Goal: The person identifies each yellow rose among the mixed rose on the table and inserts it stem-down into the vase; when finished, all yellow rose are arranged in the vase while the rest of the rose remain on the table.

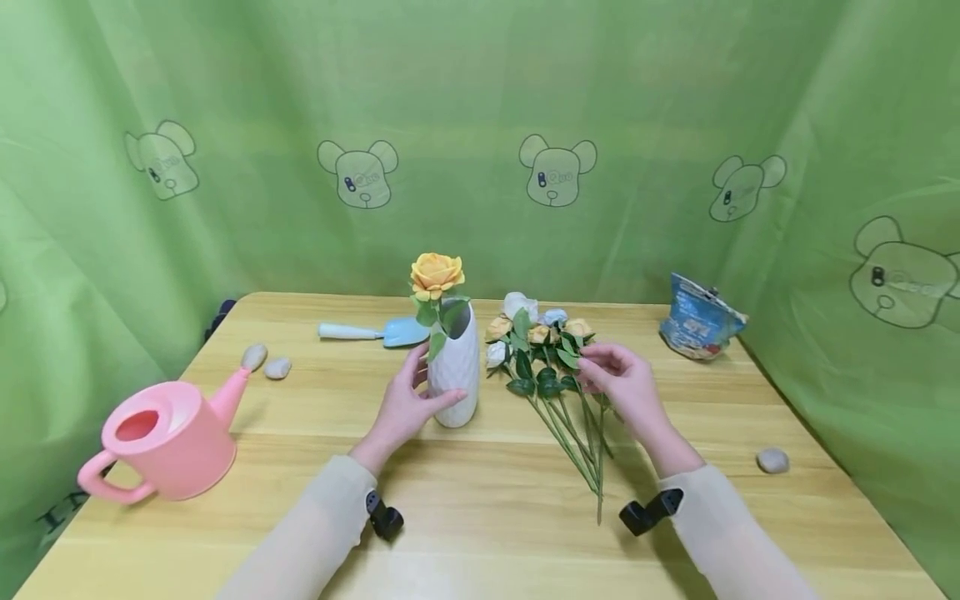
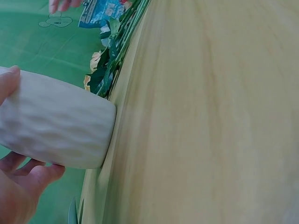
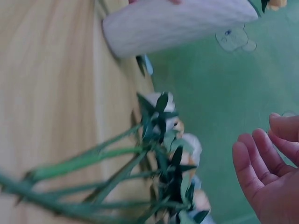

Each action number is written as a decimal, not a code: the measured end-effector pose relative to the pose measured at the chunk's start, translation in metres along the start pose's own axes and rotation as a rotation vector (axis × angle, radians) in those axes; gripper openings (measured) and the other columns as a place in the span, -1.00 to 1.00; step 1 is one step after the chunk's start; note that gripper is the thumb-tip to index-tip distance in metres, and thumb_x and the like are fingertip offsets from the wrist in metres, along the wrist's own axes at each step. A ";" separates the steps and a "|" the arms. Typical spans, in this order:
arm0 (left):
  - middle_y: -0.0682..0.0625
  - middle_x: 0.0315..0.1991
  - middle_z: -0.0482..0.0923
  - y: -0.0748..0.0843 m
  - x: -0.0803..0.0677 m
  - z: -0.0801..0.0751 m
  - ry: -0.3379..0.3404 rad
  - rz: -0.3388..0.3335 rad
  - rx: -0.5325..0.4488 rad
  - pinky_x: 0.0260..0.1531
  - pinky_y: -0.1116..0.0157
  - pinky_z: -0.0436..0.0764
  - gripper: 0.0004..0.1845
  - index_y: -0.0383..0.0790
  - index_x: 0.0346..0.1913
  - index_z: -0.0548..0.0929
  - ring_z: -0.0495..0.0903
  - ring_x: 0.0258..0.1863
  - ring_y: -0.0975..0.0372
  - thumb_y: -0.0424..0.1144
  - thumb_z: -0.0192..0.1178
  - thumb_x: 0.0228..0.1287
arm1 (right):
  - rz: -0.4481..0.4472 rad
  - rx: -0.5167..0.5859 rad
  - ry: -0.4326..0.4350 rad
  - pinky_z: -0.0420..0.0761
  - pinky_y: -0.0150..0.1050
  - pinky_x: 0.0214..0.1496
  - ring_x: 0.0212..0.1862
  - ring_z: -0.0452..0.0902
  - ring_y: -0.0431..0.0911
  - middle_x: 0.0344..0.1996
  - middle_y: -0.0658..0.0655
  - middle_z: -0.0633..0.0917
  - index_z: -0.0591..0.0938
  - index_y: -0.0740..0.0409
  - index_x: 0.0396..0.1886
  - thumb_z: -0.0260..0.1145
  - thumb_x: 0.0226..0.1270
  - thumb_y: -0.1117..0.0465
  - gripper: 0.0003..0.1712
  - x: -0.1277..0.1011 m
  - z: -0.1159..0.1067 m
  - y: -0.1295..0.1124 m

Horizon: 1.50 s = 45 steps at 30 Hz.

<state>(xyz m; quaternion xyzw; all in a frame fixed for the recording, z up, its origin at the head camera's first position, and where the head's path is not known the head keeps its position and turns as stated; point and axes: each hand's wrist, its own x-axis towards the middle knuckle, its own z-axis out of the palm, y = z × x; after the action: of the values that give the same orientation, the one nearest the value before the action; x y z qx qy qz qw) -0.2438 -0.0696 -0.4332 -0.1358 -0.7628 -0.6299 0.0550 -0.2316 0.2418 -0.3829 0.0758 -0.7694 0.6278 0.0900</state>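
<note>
On my right wrist view the flower stems (image 3: pixel 84 163) blur badly. The left wrist frame crops the vase (image 2: pixel 56 126) at its left edge, and I can't read the blue packet (image 1: pixel 701 321).

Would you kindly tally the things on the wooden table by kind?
White textured vase: 1
Pink plastic watering can: 1
Light blue trowel: 1
Blue crumpled bag: 1
Grey pebbles: 3
Orange rose in vase: 1
Bunch of loose roses: 1
Total: 9

Your left hand (image 1: pixel 408 404) grips white vase (image 1: pixel 456 371), orange rose (image 1: pixel 436 274) inside, mid-table. Your right hand (image 1: pixel 621 382) hovers at flower bunch (image 1: pixel 547 358) beside it.
</note>
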 end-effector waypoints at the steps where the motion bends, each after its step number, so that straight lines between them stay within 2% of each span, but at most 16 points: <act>1: -0.03 0.21 0.34 0.000 0.000 0.000 0.000 -0.002 -0.001 0.07 0.11 0.49 -0.11 0.17 0.33 0.24 0.40 0.15 0.06 0.00 0.47 -0.11 | -0.004 0.038 -0.005 0.67 -0.21 -0.34 -0.36 0.62 -0.06 -0.36 0.04 0.66 0.60 0.22 -0.11 0.32 0.22 0.27 -0.76 0.000 -0.005 0.010; 3: -0.04 0.21 0.34 0.000 -0.001 0.000 -0.002 -0.009 -0.002 0.07 0.11 0.48 -0.11 0.17 0.33 0.23 0.39 0.15 0.05 -0.02 0.47 -0.11 | 0.007 0.072 -0.009 0.66 -0.23 -0.40 -0.38 0.62 -0.03 -0.36 0.10 0.66 0.61 0.22 -0.12 0.34 0.20 0.28 -0.75 -0.003 -0.012 0.019; 5: -0.05 0.22 0.33 0.002 -0.001 0.000 -0.009 -0.018 -0.004 0.08 0.10 0.47 -0.11 0.16 0.33 0.22 0.39 0.16 0.04 -0.04 0.47 -0.10 | 0.038 0.058 -0.010 0.67 -0.19 -0.38 -0.38 0.63 0.00 -0.33 0.19 0.66 0.58 0.29 -0.10 0.34 0.19 0.28 -0.71 -0.007 -0.016 0.024; 7: -0.11 0.24 0.31 0.008 -0.003 -0.001 -0.017 -0.021 -0.008 0.09 0.08 0.46 -0.11 0.08 0.35 0.22 0.37 0.17 0.00 -0.09 0.46 -0.08 | 0.095 0.053 -0.002 0.68 -0.15 -0.35 -0.37 0.64 0.04 -0.29 0.27 0.64 0.54 0.37 -0.06 0.33 0.19 0.32 -0.66 -0.010 -0.019 0.029; 10: -0.18 0.26 0.29 0.020 -0.007 -0.002 -0.032 -0.022 -0.014 0.11 0.05 0.43 -0.12 -0.03 0.37 0.20 0.35 0.19 -0.05 -0.17 0.44 -0.03 | 0.214 -0.037 -0.001 0.66 -0.06 -0.24 -0.31 0.63 0.09 -0.22 0.37 0.60 0.44 0.48 0.03 0.28 0.22 0.34 -0.57 -0.016 -0.018 0.025; 13: -0.21 0.26 0.28 0.030 -0.011 -0.003 -0.039 -0.022 -0.012 0.13 0.04 0.42 -0.13 -0.10 0.37 0.19 0.34 0.19 -0.07 -0.23 0.42 0.00 | 0.318 -0.040 -0.017 0.66 -0.06 -0.22 -0.28 0.62 0.08 -0.18 0.39 0.57 0.38 0.50 0.09 0.25 0.24 0.37 -0.54 -0.017 -0.019 0.028; 19: -0.19 0.25 0.30 0.033 -0.012 -0.003 -0.040 -0.038 -0.021 0.14 0.07 0.40 -0.13 -0.09 0.37 0.19 0.35 0.19 -0.04 -0.24 0.42 0.00 | 0.433 -0.040 -0.040 0.67 -0.08 -0.24 -0.31 0.62 0.07 -0.18 0.40 0.56 0.35 0.50 0.12 0.23 0.26 0.37 -0.52 -0.015 -0.021 0.033; 25: -0.17 0.24 0.30 0.032 -0.012 -0.002 -0.039 -0.036 -0.033 0.16 0.07 0.38 -0.13 -0.09 0.38 0.18 0.35 0.18 -0.03 -0.24 0.42 0.00 | 0.479 -0.089 -0.077 0.68 -0.10 -0.28 -0.37 0.61 0.03 -0.24 0.35 0.59 0.34 0.51 0.13 0.24 0.26 0.36 -0.50 -0.007 -0.021 0.039; 29: -0.16 0.23 0.31 0.032 -0.013 -0.002 -0.037 -0.036 -0.031 0.16 0.06 0.38 -0.14 -0.08 0.37 0.19 0.36 0.17 -0.03 -0.24 0.42 0.01 | 0.494 -0.133 -0.066 0.68 -0.13 -0.37 -0.47 0.59 -0.01 -0.35 0.31 0.60 0.36 0.50 0.08 0.26 0.23 0.38 -0.53 0.000 -0.017 0.042; 35: -0.18 0.23 0.32 0.031 -0.012 -0.002 -0.033 -0.028 -0.024 0.14 0.05 0.40 -0.14 -0.11 0.37 0.19 0.36 0.18 -0.04 -0.26 0.41 0.01 | 0.505 -0.270 -0.059 0.66 -0.16 -0.49 -0.58 0.53 -0.07 -0.45 0.22 0.57 0.43 0.46 -0.03 0.33 0.15 0.37 -0.58 0.007 -0.010 0.043; 40: -0.14 0.24 0.31 0.009 -0.005 -0.001 -0.025 -0.030 -0.028 0.13 0.06 0.42 -0.11 -0.01 0.37 0.20 0.35 0.18 -0.02 -0.17 0.44 -0.03 | 0.491 -0.376 -0.078 0.65 -0.16 -0.50 -0.57 0.52 -0.04 -0.42 0.22 0.54 0.47 0.44 -0.12 0.37 0.11 0.36 -0.62 0.010 -0.006 0.043; 42: -0.10 0.23 0.32 -0.001 -0.002 0.000 -0.020 -0.029 -0.026 0.12 0.08 0.43 -0.10 0.07 0.37 0.20 0.36 0.17 0.01 -0.11 0.45 -0.06 | 0.492 -0.390 -0.077 0.65 -0.16 -0.50 -0.57 0.52 -0.03 -0.44 0.23 0.54 0.47 0.44 -0.15 0.36 0.11 0.39 -0.66 0.010 -0.005 0.042; 45: -0.05 0.21 0.34 -0.005 -0.001 0.001 -0.007 -0.014 -0.025 0.10 0.10 0.45 -0.11 0.13 0.35 0.22 0.38 0.16 0.04 -0.07 0.46 -0.08 | 0.504 -0.385 -0.069 0.65 -0.14 -0.50 -0.57 0.53 -0.01 -0.46 0.23 0.53 0.46 0.44 -0.17 0.32 0.12 0.42 -0.70 0.010 -0.003 0.041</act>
<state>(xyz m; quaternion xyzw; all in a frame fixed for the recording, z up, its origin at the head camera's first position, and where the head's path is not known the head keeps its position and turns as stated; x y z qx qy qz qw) -0.2438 -0.0696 -0.4387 -0.1333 -0.7559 -0.6394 0.0460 -0.2509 0.2529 -0.4194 -0.1145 -0.8712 0.4703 -0.0818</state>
